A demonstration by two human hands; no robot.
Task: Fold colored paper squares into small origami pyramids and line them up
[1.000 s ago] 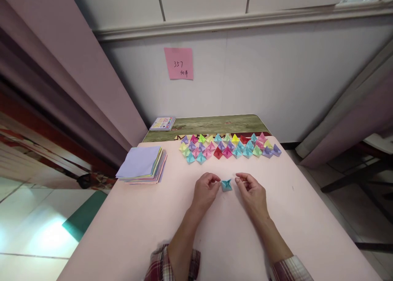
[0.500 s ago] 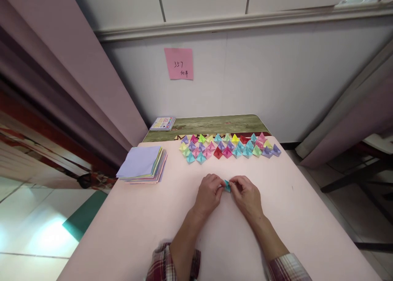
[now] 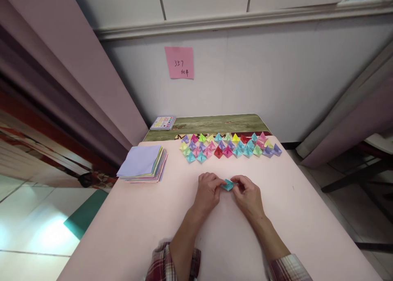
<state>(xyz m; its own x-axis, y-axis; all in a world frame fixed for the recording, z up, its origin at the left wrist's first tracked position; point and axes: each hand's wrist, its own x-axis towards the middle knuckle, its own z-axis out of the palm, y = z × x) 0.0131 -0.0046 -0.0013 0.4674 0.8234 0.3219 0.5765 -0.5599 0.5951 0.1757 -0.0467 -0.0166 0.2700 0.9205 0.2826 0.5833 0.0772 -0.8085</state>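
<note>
A small folded teal paper piece (image 3: pixel 228 185) is pinched between my two hands over the middle of the pink table (image 3: pixel 129 227). My left hand (image 3: pixel 209 192) grips its left end with curled fingers. My right hand (image 3: pixel 248 193) grips its right end the same way. Beyond the hands, several finished folded paper shapes (image 3: pixel 229 146) in many colours lie in rows near the table's far edge. A stack of square coloured paper sheets (image 3: pixel 143 163), lilac on top, lies to the left.
A small pack of coloured paper (image 3: pixel 163 123) rests on the wood-grain table (image 3: pixel 211 123) behind. A pink note (image 3: pixel 179 62) is stuck on the wall. Curtains hang on both sides; a chair (image 3: pixel 365 172) stands at the right.
A second ago the hands were apart with the teal piece between them on the table. They closed in on it and now pinch it from both ends, slightly farther from me.
</note>
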